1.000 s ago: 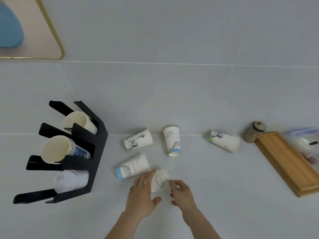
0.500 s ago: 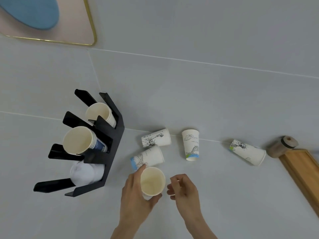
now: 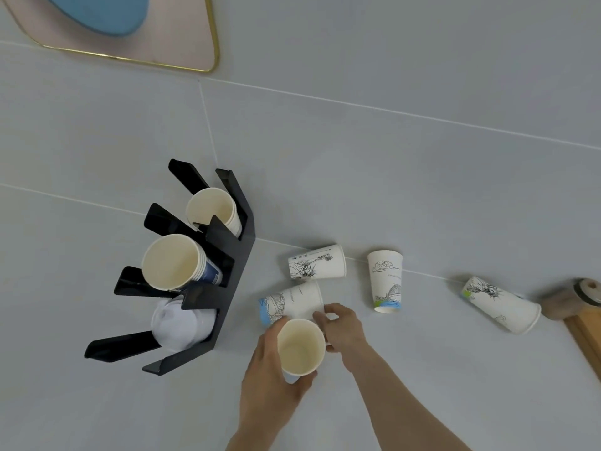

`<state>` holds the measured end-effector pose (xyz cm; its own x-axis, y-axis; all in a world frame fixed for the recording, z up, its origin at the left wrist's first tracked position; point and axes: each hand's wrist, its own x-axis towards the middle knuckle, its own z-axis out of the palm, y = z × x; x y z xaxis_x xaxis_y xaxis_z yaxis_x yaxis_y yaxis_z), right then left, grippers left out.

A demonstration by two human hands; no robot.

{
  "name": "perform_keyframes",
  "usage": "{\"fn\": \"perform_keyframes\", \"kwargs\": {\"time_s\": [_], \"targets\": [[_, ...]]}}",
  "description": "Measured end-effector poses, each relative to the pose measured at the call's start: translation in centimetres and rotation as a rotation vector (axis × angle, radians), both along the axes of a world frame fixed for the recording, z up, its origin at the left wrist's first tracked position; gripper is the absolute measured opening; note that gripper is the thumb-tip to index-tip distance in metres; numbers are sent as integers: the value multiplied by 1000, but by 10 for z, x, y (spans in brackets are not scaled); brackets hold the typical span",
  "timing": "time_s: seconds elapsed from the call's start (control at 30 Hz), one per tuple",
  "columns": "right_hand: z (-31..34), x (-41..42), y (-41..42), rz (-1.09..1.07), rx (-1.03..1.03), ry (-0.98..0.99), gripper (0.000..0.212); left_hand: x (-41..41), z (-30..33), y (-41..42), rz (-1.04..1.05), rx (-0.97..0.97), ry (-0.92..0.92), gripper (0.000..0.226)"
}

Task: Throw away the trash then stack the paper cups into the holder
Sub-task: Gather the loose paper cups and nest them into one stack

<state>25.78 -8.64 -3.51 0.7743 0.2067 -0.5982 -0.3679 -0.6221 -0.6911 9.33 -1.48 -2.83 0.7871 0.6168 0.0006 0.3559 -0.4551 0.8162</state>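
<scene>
Gripped upright in the left hand [image 3: 270,375], a paper cup [image 3: 300,346] just right of the black holder [image 3: 224,275], right hand [image 3: 344,327] closed on a lying cup [image 3: 292,302] beyond it, three cups scattered farther right on the table [image 3: 422,369].

This looks like a drinks corner in an office or café. A black cup holder [image 3: 224,255] stocked with paper cups [image 3: 182,265] stands on a pale grey surface [image 3: 422,190]. A wooden tray [image 3: 585,333] lies at its right edge.
</scene>
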Motion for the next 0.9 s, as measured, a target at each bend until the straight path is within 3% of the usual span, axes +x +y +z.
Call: {"fn": "perform_keyframes", "kwargs": {"time_s": [0.13, 0.33, 0.5, 0.6, 0.77, 0.9], "targets": [[-4, -18, -17, -164, 160, -25, 11, 0, -1, 0, 1, -16, 8, 96], [65, -28, -59, -329, 378, -396, 10, 5, 0, -2, -13, -24, 28, 96], [104, -50, -88, -51, 331, -731, 6, 11, 6, -5, -39, -65, 42, 98], [94, -66, -100, 204, 246, -885, 18, 15, 9, -3, -67, -125, 39, 115], [67, -80, -104, 397, 120, -876, 62, 13, 16, 0, -91, -174, -34, 136], [46, -86, -100, 584, 38, -939, 53, 19, 22, 3, -139, -83, -56, 127]]}}
